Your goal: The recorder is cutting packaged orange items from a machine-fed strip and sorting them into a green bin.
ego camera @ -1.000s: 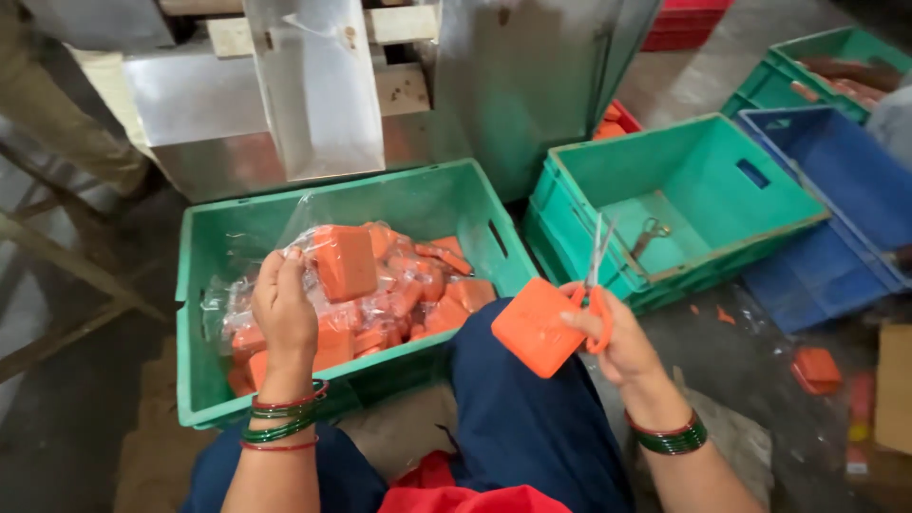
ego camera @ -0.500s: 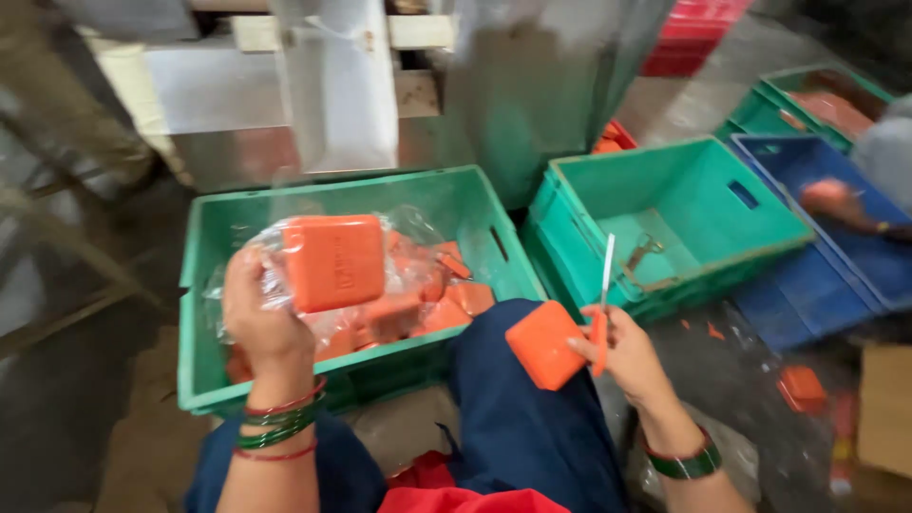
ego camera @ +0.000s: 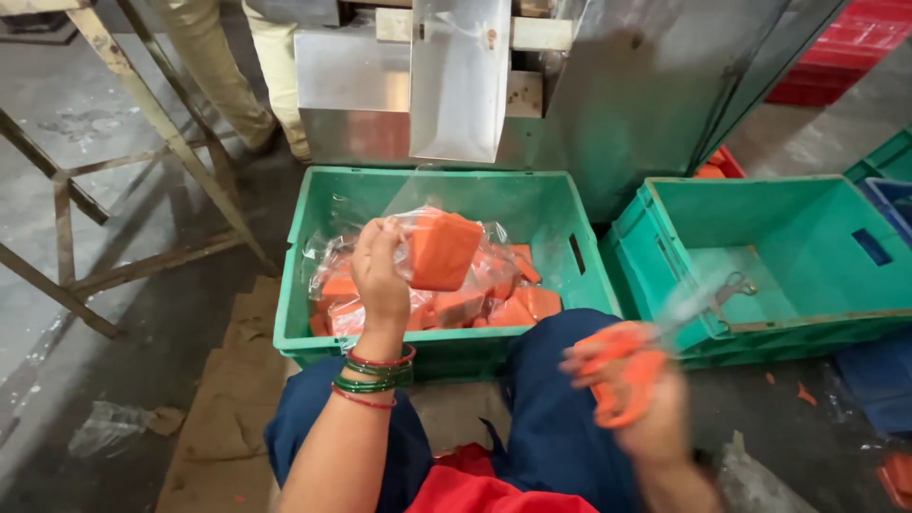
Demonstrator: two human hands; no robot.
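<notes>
My left hand [ego camera: 378,271] holds up a clear plastic packet with an orange block [ego camera: 443,249] inside, above the green crate [ego camera: 313,228] in front of me. That crate is full of several similar orange packets [ego camera: 494,306] in clear wrap. My right hand [ego camera: 638,399] is blurred with motion over my right knee and grips an orange packet [ego camera: 617,375]; a clear strip of plastic trails from it. Green and red bangles ring my left wrist.
A second green crate [ego camera: 817,223] stands at the right with scissors [ego camera: 730,285] lying in it. A steel machine with a chute [ego camera: 461,81] rises behind the crates. A blue crate [ego camera: 893,199], red crates [ego camera: 836,57], a metal frame [ego camera: 142,123] and another person's legs [ego camera: 237,66] surround me.
My left hand has lifted its packet higher and more to the right. My right hand has dropped lower and rightward with its orange packet, now blurred. The camera has tilted.
</notes>
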